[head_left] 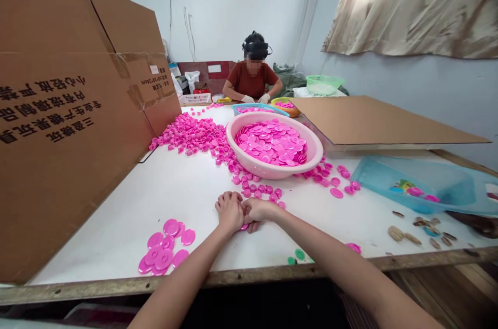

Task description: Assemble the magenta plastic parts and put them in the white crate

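Close together over the white tabletop, my left hand [229, 210] and my right hand [257, 211] are both closed with curled fingers. A sliver of a pink plastic disc [244, 227] shows between and below them; my fingers hide the rest. Just beyond lie small pink caps [266, 190], which spread into a heap [190, 132] at the back left. A pale pink basin [268, 169] full of pink discs [272, 142] stands past my hands. Several finished-looking flat pink pieces [159, 256] lie in a loose pile left of my left forearm.
A large cardboard box [78, 85] walls off the left side. On the right are a cardboard sheet [381, 121], a blue translucent bin [459, 178], peanut shells [397, 233] and green pieces [299, 254]. Across the table sits another person [252, 80] with gloved hands, behind a blue basket [260, 107].
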`<move>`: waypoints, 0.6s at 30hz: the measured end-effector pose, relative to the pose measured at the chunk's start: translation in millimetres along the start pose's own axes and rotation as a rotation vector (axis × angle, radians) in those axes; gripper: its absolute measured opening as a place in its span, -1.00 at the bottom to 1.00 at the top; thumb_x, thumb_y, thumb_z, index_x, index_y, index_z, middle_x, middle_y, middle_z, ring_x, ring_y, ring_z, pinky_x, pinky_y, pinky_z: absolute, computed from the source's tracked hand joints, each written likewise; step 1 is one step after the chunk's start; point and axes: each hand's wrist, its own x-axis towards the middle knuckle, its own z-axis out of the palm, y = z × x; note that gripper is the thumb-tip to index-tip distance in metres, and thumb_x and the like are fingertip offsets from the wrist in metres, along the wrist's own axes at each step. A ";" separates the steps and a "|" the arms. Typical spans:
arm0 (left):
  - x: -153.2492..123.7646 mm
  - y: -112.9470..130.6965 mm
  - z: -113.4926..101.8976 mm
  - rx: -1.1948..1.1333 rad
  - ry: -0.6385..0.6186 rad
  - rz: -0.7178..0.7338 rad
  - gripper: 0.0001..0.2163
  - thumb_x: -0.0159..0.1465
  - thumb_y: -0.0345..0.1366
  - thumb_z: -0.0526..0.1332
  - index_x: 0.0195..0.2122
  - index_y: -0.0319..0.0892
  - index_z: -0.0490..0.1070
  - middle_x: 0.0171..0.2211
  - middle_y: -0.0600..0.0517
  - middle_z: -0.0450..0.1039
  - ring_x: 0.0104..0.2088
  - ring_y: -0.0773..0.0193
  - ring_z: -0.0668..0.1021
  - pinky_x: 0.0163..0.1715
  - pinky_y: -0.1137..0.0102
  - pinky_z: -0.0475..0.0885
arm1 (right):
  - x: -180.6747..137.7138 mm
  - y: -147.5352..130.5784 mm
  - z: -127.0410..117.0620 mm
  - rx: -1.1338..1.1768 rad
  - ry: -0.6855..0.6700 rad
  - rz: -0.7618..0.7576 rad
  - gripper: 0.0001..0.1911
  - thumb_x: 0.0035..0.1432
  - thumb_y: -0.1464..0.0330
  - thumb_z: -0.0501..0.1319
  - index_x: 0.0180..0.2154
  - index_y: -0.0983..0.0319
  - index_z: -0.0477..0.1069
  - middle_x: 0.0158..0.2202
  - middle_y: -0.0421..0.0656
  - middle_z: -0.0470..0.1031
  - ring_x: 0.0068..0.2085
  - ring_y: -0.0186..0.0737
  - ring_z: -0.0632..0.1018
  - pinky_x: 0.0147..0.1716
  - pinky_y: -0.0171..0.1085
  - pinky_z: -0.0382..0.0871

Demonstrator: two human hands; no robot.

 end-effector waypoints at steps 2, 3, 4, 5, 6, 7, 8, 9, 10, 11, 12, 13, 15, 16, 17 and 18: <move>-0.9 0.9 1.7 -0.013 0.024 0.020 -0.79 0.19 -0.33 -0.10 -0.23 -0.09 0.28 -0.15 -0.03 0.21 -0.10 0.13 0.20 -0.16 0.26 0.07 | 0.0 4.3 5.2 0.001 0.112 -0.061 -0.81 -0.10 0.62 0.12 -0.43 0.28 0.17 -0.75 -0.31 0.35 -0.69 -0.39 0.45 -0.67 -0.47 0.37; -1.0 1.4 1.9 -0.015 0.029 0.033 -0.78 0.19 -0.32 -0.11 -0.23 -0.09 0.28 -0.15 -0.04 0.21 -0.10 0.13 0.20 -0.15 0.25 0.07 | -0.8 6.6 7.6 0.010 0.166 -0.101 -0.81 -0.09 0.61 0.11 -0.43 0.28 0.16 -0.75 -0.31 0.34 -0.69 -0.40 0.44 -0.68 -0.48 0.36; -0.7 2.0 1.7 -0.012 0.026 0.043 -0.78 0.19 -0.32 -0.10 -0.23 -0.09 0.28 -0.15 -0.04 0.21 -0.09 0.12 0.19 -0.14 0.25 0.06 | -1.9 8.5 9.5 0.021 0.198 -0.134 -0.82 -0.08 0.60 0.11 -0.42 0.28 0.16 -0.75 -0.32 0.34 -0.69 -0.41 0.44 -0.68 -0.48 0.36; 0.1 2.6 1.1 -0.007 0.016 0.050 -0.79 0.18 -0.32 -0.09 -0.23 -0.10 0.28 -0.14 -0.04 0.21 -0.08 0.12 0.19 -0.13 0.25 0.06 | -3.2 9.8 10.7 0.031 0.208 -0.151 -0.84 -0.07 0.58 0.12 -0.42 0.28 0.17 -0.75 -0.32 0.34 -0.69 -0.41 0.44 -0.67 -0.48 0.36; 1.1 3.3 0.1 -0.001 0.000 0.049 -0.79 0.17 -0.32 -0.08 -0.24 -0.10 0.28 -0.14 -0.04 0.21 -0.08 0.12 0.19 -0.13 0.25 0.06 | -4.7 10.5 11.2 0.032 0.201 -0.148 -0.85 -0.06 0.57 0.12 -0.42 0.28 0.17 -0.76 -0.32 0.34 -0.69 -0.42 0.43 -0.67 -0.48 0.36; 2.1 3.9 -1.2 0.002 -0.014 0.042 -0.80 0.16 -0.32 -0.06 -0.24 -0.11 0.28 -0.14 -0.05 0.22 -0.08 0.12 0.20 -0.13 0.25 0.07 | -6.3 10.7 11.2 0.023 0.187 -0.137 -0.86 -0.06 0.55 0.13 -0.43 0.28 0.18 -0.76 -0.31 0.33 -0.69 -0.41 0.43 -0.67 -0.47 0.35; 2.9 4.3 -3.0 0.003 -0.022 0.029 -0.80 0.16 -0.31 -0.06 -0.25 -0.11 0.29 -0.14 -0.05 0.23 -0.09 0.12 0.22 -0.14 0.25 0.09 | -8.0 10.5 10.9 0.004 0.175 -0.133 -0.86 -0.07 0.54 0.15 -0.43 0.28 0.18 -0.76 -0.31 0.33 -0.69 -0.41 0.42 -0.67 -0.47 0.34; 3.0 4.4 -5.1 -0.001 -0.020 0.012 -0.80 0.16 -0.29 -0.06 -0.26 -0.12 0.29 -0.15 -0.05 0.24 -0.10 0.12 0.24 -0.15 0.25 0.10 | -9.8 10.0 11.0 -0.022 0.177 -0.150 -0.85 -0.08 0.53 0.17 -0.44 0.28 0.19 -0.75 -0.31 0.34 -0.70 -0.41 0.42 -0.69 -0.47 0.33; 2.0 3.9 -7.8 -0.008 -0.012 -0.012 -0.79 0.18 -0.26 -0.07 -0.26 -0.13 0.30 -0.16 -0.05 0.25 -0.11 0.11 0.25 -0.16 0.24 0.12 | -11.7 9.5 12.0 -0.046 0.191 -0.185 -0.84 -0.10 0.53 0.18 -0.46 0.28 0.19 -0.74 -0.30 0.34 -0.69 -0.41 0.41 -0.70 -0.48 0.31; -0.4 2.5 -11.2 -0.019 -0.004 -0.043 -0.76 0.19 -0.21 -0.09 -0.28 -0.14 0.30 -0.17 -0.06 0.28 -0.13 0.10 0.27 -0.18 0.24 0.14 | -13.8 8.8 14.5 -0.057 0.215 -0.234 -0.84 -0.11 0.52 0.19 -0.47 0.28 0.19 -0.71 -0.29 0.35 -0.68 -0.42 0.41 -0.71 -0.48 0.29; -4.5 0.1 -15.5 -0.038 -0.006 -0.070 -0.72 0.20 -0.16 -0.12 -0.30 -0.16 0.31 -0.20 -0.07 0.30 -0.15 0.10 0.30 -0.21 0.25 0.16 | -16.0 7.7 19.0 -0.046 0.240 -0.291 -0.85 -0.10 0.50 0.18 -0.47 0.28 0.19 -0.69 -0.28 0.36 -0.66 -0.41 0.42 -0.70 -0.48 0.28; -10.6 -3.6 -20.9 -0.071 -0.022 -0.086 -0.66 0.21 -0.10 -0.15 -0.32 -0.18 0.31 -0.24 -0.07 0.33 -0.19 0.11 0.34 -0.24 0.27 0.18 | -18.4 5.9 25.8 -0.017 0.272 -0.349 -0.87 -0.08 0.49 0.17 -0.47 0.28 0.19 -0.65 -0.27 0.37 -0.64 -0.41 0.43 -0.69 -0.47 0.29; -29.0 -15.3 -36.1 -0.189 -0.093 -0.073 -0.55 0.22 -0.04 -0.24 -0.41 -0.21 0.32 -0.37 -0.06 0.39 -0.31 0.18 0.40 -0.32 0.35 0.22 | -24.0 -0.8 46.1 0.051 0.323 -0.458 -0.88 -0.06 0.46 0.16 -0.48 0.28 0.18 -0.56 -0.23 0.39 -0.56 -0.39 0.47 -0.62 -0.45 0.33; -41.2 -23.4 -46.4 -0.261 -0.129 -0.056 -0.51 0.23 -0.03 -0.28 -0.46 -0.21 0.32 -0.44 -0.04 0.40 -0.38 0.22 0.41 -0.37 0.38 0.22 | -27.1 -6.1 58.7 0.071 0.319 -0.505 -0.88 -0.06 0.45 0.16 -0.48 0.28 0.18 -0.52 -0.21 0.40 -0.53 -0.38 0.48 -0.59 -0.43 0.34; -55.1 -33.2 -58.5 -0.327 -0.151 -0.043 -0.47 0.23 -0.03 -0.32 -0.50 -0.21 0.32 -0.50 -0.03 0.40 -0.44 0.25 0.42 -0.41 0.41 0.23 | -30.4 -12.4 72.0 0.079 0.283 -0.547 -0.88 -0.06 0.43 0.16 -0.46 0.29 0.20 -0.48 -0.20 0.40 -0.50 -0.37 0.49 -0.56 -0.42 0.35; -70.6 -44.7 -72.4 -0.372 -0.149 -0.045 -0.45 0.23 -0.03 -0.34 -0.53 -0.21 0.32 -0.54 -0.02 0.40 -0.48 0.26 0.42 -0.45 0.43 0.23 | -33.6 -19.5 85.0 0.070 0.208 -0.581 -0.87 -0.06 0.40 0.17 -0.42 0.29 0.22 -0.43 -0.19 0.40 -0.49 -0.36 0.50 -0.55 -0.42 0.36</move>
